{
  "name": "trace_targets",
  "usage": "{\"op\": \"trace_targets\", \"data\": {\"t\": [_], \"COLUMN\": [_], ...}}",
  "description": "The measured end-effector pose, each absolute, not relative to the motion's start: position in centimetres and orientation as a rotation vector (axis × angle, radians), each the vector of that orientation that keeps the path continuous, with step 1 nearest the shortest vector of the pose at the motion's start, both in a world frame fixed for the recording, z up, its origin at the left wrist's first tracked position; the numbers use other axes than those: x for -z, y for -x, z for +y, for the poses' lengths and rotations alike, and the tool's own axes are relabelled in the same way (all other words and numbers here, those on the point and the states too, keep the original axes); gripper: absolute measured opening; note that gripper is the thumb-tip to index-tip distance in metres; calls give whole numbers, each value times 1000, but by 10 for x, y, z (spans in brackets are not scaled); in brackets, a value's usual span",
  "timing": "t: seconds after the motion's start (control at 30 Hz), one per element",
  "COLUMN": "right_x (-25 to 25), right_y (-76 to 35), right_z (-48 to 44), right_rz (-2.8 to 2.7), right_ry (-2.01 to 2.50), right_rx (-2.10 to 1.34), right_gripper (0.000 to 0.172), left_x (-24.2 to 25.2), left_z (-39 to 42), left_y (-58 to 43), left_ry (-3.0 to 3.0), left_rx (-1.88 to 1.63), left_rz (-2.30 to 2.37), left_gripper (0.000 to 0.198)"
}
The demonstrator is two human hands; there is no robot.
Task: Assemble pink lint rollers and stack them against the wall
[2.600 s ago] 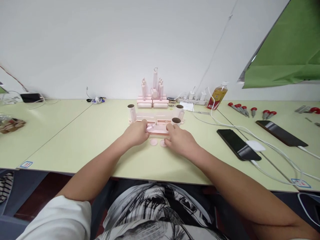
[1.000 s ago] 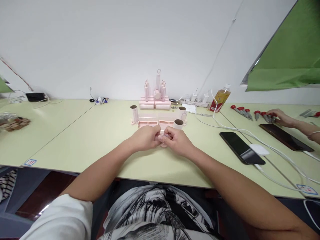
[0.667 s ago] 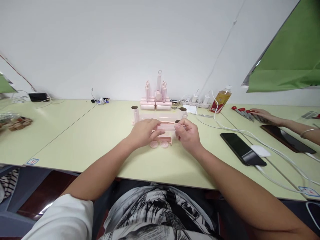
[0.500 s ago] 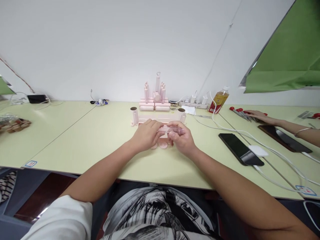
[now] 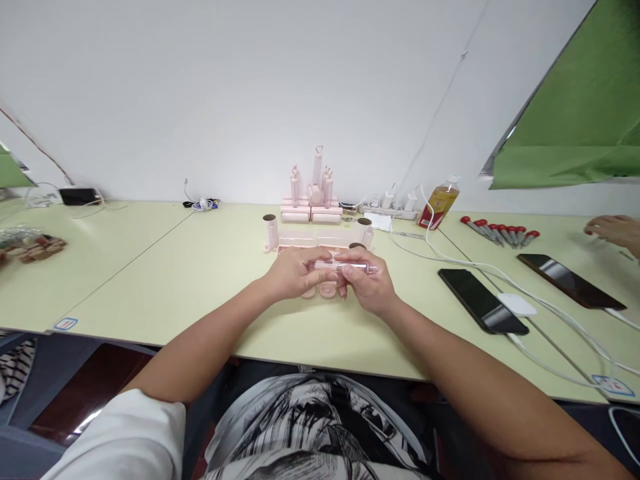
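Note:
Both my hands are closed around a slim, clear pinkish tube (image 5: 361, 268) held level above the table. My left hand (image 5: 290, 273) grips its left end between thumb and fingers. Around the right part is my right hand (image 5: 373, 285), its thumb on top of the tube. Under and beyond the hands lie pink pieces, partly hidden by my fingers. Small round pink discs (image 5: 327, 291) are just below them. Behind stands a long pale pink piece (image 5: 320, 236), with upright pink cylinders (image 5: 271, 233) with dark tops at its ends.
Against the wall rises a stack of pink boxes and tubes (image 5: 326, 217). To the right are a power strip (image 5: 395, 212), a drink bottle (image 5: 440, 203), white cables and two phones (image 5: 480, 301). Another person's hand (image 5: 615, 231) is near several red-capped tubes (image 5: 500, 233).
My left thumb and fingers have shifted along the tube, which now sits slightly lower in view. The other person's hand has moved right, away from the red-capped tubes.

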State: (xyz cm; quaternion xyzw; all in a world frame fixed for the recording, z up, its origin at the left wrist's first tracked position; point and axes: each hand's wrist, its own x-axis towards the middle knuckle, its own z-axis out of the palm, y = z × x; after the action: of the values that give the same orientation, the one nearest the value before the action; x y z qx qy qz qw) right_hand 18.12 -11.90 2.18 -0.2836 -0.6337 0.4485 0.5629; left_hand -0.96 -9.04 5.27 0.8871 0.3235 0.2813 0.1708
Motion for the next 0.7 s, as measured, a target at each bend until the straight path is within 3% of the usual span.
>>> {"op": "trace_targets", "data": {"t": [0.2, 0.4, 0.7], "right_x": [-29, -42, -45], "right_y": [-195, -209, -210], "right_z": [-115, -99, -98], "right_rz": [-1523, -1324, -1593], "right_ry": [824, 918, 1097], "right_rx": [-777, -605, -216], "right_gripper": [36, 35, 23], "left_x": [-50, -44, -38], "left_z": [-68, -52, -46], "left_y": [24, 36, 35], "left_ry": [-2198, -2026, -2037], "left_rx": [-1005, -1052, -1043], "left_rz": [1039, 1035, 1143], "left_gripper": [46, 23, 33]}}
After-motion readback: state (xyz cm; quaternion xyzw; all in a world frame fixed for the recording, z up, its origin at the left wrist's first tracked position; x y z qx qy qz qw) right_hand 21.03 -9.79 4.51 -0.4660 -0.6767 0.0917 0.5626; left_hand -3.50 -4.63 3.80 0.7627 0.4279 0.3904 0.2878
